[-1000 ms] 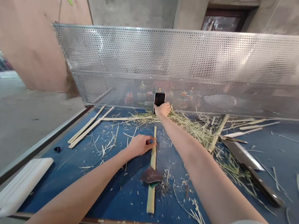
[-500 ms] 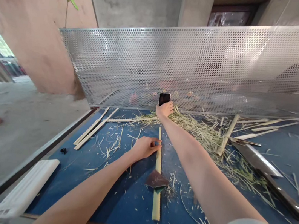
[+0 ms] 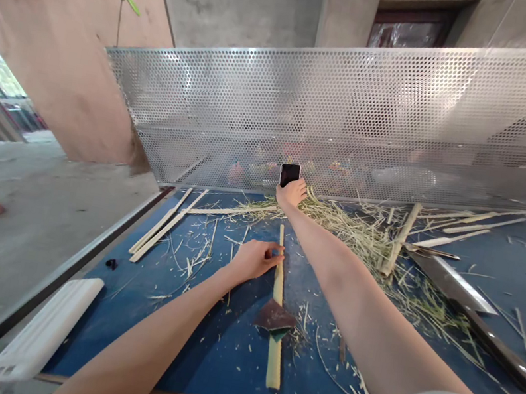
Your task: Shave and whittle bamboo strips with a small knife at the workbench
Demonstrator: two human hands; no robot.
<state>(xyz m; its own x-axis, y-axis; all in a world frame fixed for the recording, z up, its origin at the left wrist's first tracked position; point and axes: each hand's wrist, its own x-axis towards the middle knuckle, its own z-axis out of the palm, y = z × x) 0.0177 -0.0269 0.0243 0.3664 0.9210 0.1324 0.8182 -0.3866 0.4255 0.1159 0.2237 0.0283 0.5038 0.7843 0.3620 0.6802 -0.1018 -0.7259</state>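
Left hand: The person's left hand [image 3: 254, 260] is curling half-closed, thumb and forefinger reaching the pale strip [image 3: 278, 288]; whether they are pinching it, one cannot tell.
Right hand: The right hand [image 3: 292, 193] is stretching forward, partly curled against the lower part of a phone [image 3: 290, 174]; how firmly it is gripping, one cannot tell.
Strip: It is lying lengthwise on the blue counter [image 3: 220, 358], a brown folded piece [image 3: 276, 317] covering its middle.
Backdrop: A perforated metal panel [image 3: 256, 115] is standing behind the phone.
Right side: Shavings [image 3: 343, 227] are piling near a large knife [image 3: 446, 276].
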